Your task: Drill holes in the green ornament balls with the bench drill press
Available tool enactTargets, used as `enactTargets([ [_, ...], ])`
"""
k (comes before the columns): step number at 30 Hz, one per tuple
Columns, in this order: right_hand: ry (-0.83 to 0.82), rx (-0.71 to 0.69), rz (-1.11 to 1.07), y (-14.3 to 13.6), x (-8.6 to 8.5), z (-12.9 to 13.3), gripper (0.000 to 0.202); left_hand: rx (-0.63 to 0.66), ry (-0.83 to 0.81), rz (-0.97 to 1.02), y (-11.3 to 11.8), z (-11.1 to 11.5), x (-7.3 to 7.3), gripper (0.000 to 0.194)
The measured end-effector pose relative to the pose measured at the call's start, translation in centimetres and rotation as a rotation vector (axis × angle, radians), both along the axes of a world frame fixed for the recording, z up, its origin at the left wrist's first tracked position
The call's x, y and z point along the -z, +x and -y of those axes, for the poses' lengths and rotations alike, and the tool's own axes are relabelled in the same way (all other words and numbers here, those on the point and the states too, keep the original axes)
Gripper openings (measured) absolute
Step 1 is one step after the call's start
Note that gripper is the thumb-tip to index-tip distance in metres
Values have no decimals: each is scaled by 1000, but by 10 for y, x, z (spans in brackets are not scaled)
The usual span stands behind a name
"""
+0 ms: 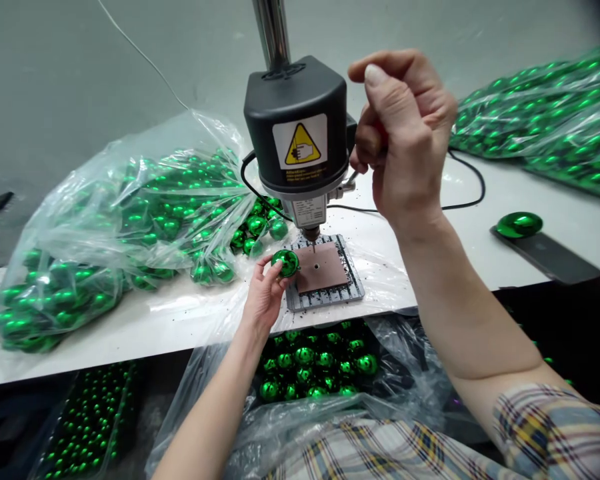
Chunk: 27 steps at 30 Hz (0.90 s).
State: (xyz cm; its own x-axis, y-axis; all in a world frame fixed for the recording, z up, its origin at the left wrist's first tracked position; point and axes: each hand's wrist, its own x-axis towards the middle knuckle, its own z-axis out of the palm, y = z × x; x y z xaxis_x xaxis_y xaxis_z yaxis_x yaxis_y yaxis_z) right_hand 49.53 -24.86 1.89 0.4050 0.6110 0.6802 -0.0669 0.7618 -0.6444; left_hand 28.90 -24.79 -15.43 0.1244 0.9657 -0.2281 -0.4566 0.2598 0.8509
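Note:
My left hand (pixel 264 295) is closed round a shiny green bauble (pixel 285 264), held at the left edge of a brownish board (pixel 330 267). That board, with a dark hole in its middle, lies on the slotted metal base (pixel 354 295) of a small drill press (pixel 295 93). A thin bit (pixel 314 247) points down above the board, apart from the bauble. Raised at the right of the black drill head, my right hand (pixel 407 133) is wrapped round the feed lever (pixel 349 181); a bit of red shows between its fingers.
A clear plastic bag (pixel 130 173) of green baubles lies left, another bag (pixel 545 113) at the back right. Below the table edge sits an open plastic-lined container of baubles (pixel 325 360). A phone (pixel 555 257) with a green bauble (pixel 520 225) lies right. Black cables (pixel 473 167) cross the table.

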Motion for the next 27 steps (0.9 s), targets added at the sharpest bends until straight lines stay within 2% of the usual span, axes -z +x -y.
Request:
enactTargets([
  [5,-69,50,31,1,1,1,15,-39,225,-298,18,5,15,56],
  [10,-149,136,95,2,2,-1,12,-57,296,-454,29,-2,26,56],
  [16,-1,53,24,2,5,-10,12,-10,440,-634,36,-19,30,52],
  [22,1,30,10,3,5,-11,10,5,642,-898,39,-17,25,48],
  [27,79,-52,-27,0,3,-7,11,63,720,-875,42,-13,29,47],
])
